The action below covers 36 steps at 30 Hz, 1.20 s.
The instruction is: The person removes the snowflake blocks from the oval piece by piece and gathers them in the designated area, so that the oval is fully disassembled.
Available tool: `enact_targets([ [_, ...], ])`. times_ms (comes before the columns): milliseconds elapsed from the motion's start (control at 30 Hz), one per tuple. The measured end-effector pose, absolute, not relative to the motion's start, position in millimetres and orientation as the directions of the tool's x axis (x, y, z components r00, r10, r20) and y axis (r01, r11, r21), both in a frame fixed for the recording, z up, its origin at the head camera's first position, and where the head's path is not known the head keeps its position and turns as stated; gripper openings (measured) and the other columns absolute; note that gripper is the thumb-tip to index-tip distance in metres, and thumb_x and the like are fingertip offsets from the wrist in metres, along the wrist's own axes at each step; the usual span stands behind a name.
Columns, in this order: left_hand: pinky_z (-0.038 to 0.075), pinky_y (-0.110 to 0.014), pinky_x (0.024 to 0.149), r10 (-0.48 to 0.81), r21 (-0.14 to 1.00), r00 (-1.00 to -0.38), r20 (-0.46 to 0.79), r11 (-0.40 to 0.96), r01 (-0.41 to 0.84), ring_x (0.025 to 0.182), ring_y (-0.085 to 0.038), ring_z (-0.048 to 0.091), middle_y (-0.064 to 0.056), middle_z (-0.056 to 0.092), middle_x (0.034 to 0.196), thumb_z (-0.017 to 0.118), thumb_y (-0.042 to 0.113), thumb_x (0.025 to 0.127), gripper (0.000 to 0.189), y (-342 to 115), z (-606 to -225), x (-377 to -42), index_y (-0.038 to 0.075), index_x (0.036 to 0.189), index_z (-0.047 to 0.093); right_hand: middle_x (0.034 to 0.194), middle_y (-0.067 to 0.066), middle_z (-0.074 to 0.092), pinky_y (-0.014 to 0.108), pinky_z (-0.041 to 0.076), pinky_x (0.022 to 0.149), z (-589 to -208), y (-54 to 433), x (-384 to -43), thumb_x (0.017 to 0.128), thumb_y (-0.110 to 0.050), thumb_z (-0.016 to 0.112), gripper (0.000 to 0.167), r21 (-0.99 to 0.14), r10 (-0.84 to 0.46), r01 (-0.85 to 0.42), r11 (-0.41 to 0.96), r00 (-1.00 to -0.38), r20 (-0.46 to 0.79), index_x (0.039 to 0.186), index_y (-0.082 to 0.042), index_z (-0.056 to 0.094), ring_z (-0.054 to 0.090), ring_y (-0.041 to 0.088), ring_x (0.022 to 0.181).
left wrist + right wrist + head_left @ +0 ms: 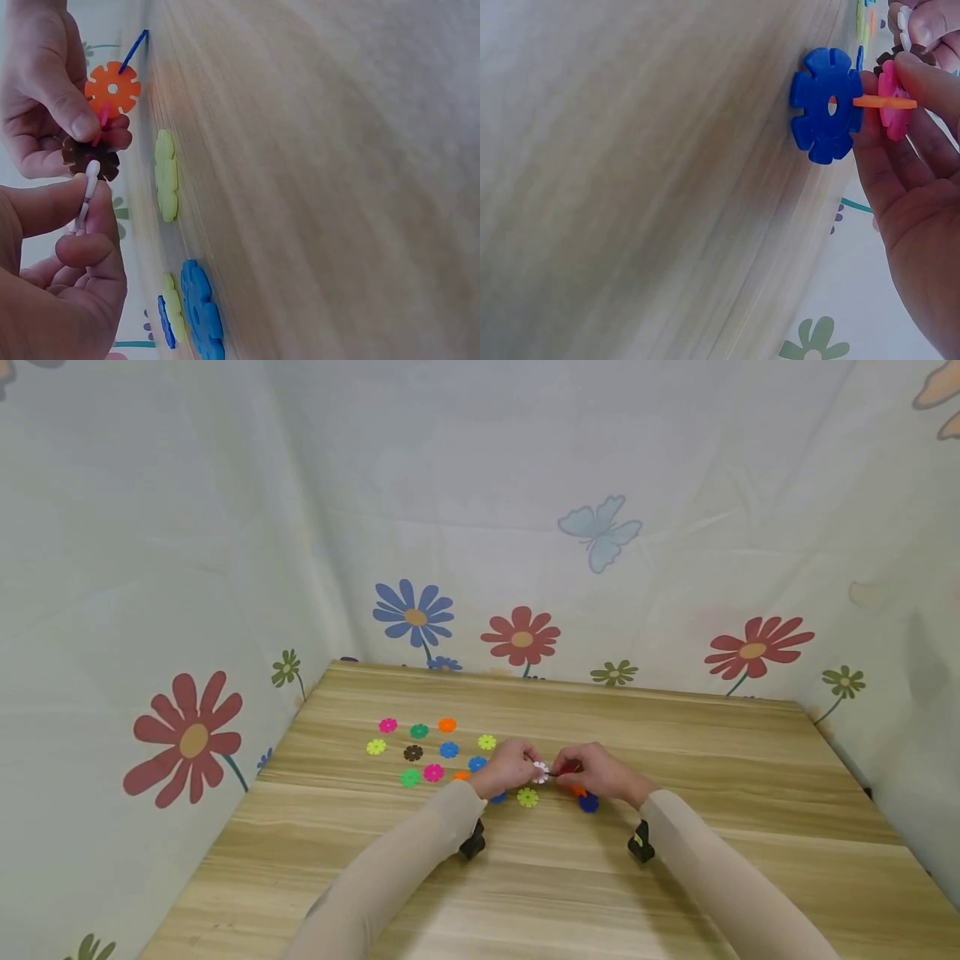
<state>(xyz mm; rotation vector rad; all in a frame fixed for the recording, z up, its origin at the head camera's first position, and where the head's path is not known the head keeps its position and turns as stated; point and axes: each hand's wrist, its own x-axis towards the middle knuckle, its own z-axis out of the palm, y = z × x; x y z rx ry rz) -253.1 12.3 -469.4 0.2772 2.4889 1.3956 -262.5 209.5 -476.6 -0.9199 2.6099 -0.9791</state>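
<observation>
My left hand (pixel 512 768) pinches a white notched plastic disc (pixel 540 772) between thumb and fingers. Just to its right, my right hand (pixel 600 771) grips a short chain of interlocked discs. In the left wrist view the chain shows a brown disc (pixel 84 155) at the fingertips and an orange disc (pixel 112 88) farther along. The right wrist view shows a pink disc (pixel 892 105) by the thumb and a dark blue disc (pixel 825 105) at the chain's outer end. The white disc's edge meets the brown disc's rim.
Several loose discs in pink, green, orange, yellow, brown and blue lie on the wooden table, mostly left of the hands, among them a blue disc (pixel 448 749). A yellow-green disc (pixel 527 797) lies just below the hands. A flower-printed cloth (pixel 480 527) hangs behind the table.
</observation>
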Motion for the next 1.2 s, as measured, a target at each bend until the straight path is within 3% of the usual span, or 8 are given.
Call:
enact_targets([
  [433,0.044,-0.024,0.055,0.304,0.854,-0.946,-0.114,0.516,0.063,0.063,-0.013,0.053,-0.003,0.059,0.073,0.07,0.001,0.078,0.007,10.4,-472.6,-254.8,0.005,0.08,0.064,0.088,-0.005,0.067,0.027,0.049,0.072,-471.5,206.6,-261.0,0.085,-0.008,0.071,0.007,-0.632,-0.662,-0.556,0.54,-0.744,0.09,0.09,-0.011,0.069,0.057,0.007,0.076],
  [767,0.045,-0.023,0.056,0.352,0.861,-0.929,-0.112,0.502,0.087,0.065,-0.012,0.054,-0.003,0.06,0.075,0.072,0.005,0.081,0.01,11.7,-474.5,-256.6,0.006,0.083,0.062,0.089,-0.006,0.067,0.028,0.049,0.074,-475.5,210.8,-263.2,0.084,-0.009,0.072,0.008,-0.614,-0.642,-0.549,0.568,-0.762,0.088,0.09,-0.013,0.069,0.057,0.008,0.078],
  [1200,0.046,-0.023,0.058,0.371,0.836,-0.922,-0.108,0.536,0.118,0.067,-0.013,0.053,-0.004,0.06,0.078,0.064,0.0,0.083,0.004,9.1,-477.2,-258.2,0.001,0.085,0.061,0.088,-0.003,0.068,0.028,0.049,0.074,-475.5,209.6,-262.0,0.084,-0.007,0.071,0.006,-0.621,-0.651,-0.55,0.558,-0.754,0.083,0.089,-0.011,0.07,0.058,0.009,0.078],
])
